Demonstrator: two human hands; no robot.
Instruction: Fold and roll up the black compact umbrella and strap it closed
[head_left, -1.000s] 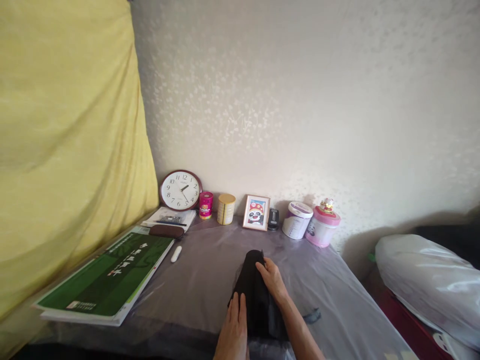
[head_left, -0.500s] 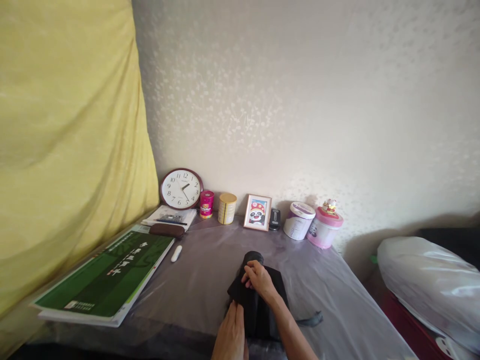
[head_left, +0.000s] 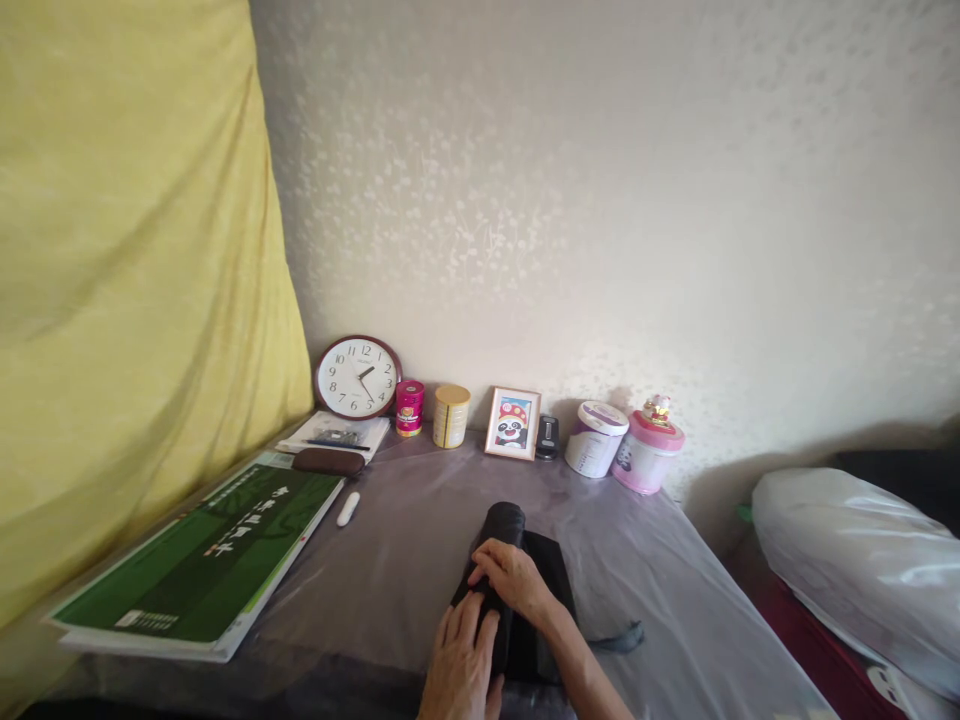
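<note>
A black folding umbrella (head_left: 504, 522), as its rolled cloth and rounded end suggest, lies on the table in front of me, pointing away. Loose black cloth spreads flat to its right, and a dark grey strap (head_left: 621, 637) sticks out beyond my right forearm. My right hand (head_left: 514, 580) rests across the middle of the roll with its fingers curled over the cloth. Nearer to me, my left hand (head_left: 463, 650) has its fingers bent over the roll's left side, just below the right hand. The palms and part of the cloth are hidden.
The table (head_left: 390, 580) has a green book (head_left: 202, 570), brown case (head_left: 328, 461) and white stick-like object (head_left: 348, 509) at left. Along the wall stand a clock (head_left: 358, 377), tins (head_left: 451, 416), picture frame (head_left: 512, 424) and tubs (head_left: 596, 440). A plastic-wrapped bundle (head_left: 855, 560) sits right.
My left hand has moved from lying along the cloth's left edge to bending over the roll. The left flap has been folded over, so the roll is narrower. My right hand shifted slightly nearer.
</note>
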